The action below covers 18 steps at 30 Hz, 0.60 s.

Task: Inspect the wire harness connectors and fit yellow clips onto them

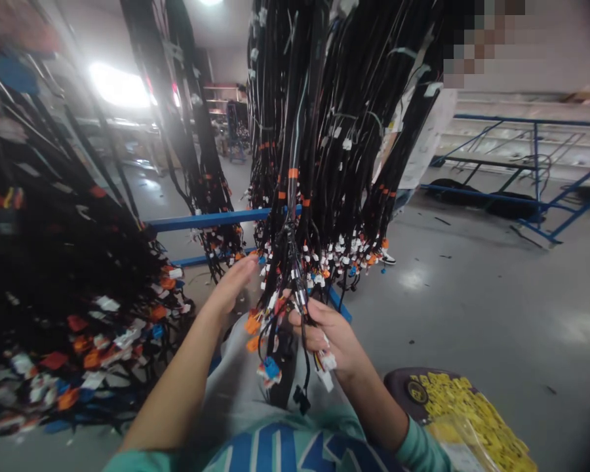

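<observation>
Head view: from where we stand, how far along is the work on the wire bundle [289, 239]?

The bundle hangs upright in front of the person, between the hands. Orange tape [293, 173] already rings it, and plugs are fitted to many ends, the blue plug [271, 367] among them. Its lower branches hang loose and spread, so handling looks unfinished; how much is left I cannot tell.

And the hands?

Left hand [232, 288]: open, fingers nearly straight, beside the bundle, with nothing visibly held; whether the fingertips touch it is unclear. Right hand [330, 331]: curled, thumb and fingers apparently closed on a few wires low on the bundle, with white plugs [326, 379] dangling just below.
</observation>
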Each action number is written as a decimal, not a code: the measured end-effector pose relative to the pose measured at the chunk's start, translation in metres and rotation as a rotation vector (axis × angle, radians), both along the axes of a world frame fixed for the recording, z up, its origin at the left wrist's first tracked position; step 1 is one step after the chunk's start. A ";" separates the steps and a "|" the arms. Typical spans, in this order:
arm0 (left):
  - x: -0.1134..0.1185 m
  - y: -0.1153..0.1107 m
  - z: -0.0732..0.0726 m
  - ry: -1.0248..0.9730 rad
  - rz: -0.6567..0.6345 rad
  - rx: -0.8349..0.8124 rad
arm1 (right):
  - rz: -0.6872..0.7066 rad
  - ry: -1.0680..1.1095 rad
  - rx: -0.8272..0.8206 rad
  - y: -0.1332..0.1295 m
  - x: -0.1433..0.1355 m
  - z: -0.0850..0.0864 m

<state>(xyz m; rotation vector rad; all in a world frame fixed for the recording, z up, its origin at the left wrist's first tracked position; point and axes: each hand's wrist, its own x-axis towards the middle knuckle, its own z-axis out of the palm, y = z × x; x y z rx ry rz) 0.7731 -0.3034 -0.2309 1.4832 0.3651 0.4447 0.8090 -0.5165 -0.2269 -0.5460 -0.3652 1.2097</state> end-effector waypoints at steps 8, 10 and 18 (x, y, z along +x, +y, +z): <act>-0.006 -0.058 -0.015 0.032 -0.739 -0.689 | -0.359 -0.722 -0.376 -0.007 -0.017 -0.001; -0.015 -0.073 -0.010 -0.044 -0.768 -0.726 | -0.596 -1.086 -0.585 -0.005 -0.021 -0.007; -0.032 -0.103 0.016 0.008 -0.436 -0.605 | -0.785 -1.824 -0.985 0.004 -0.016 -0.019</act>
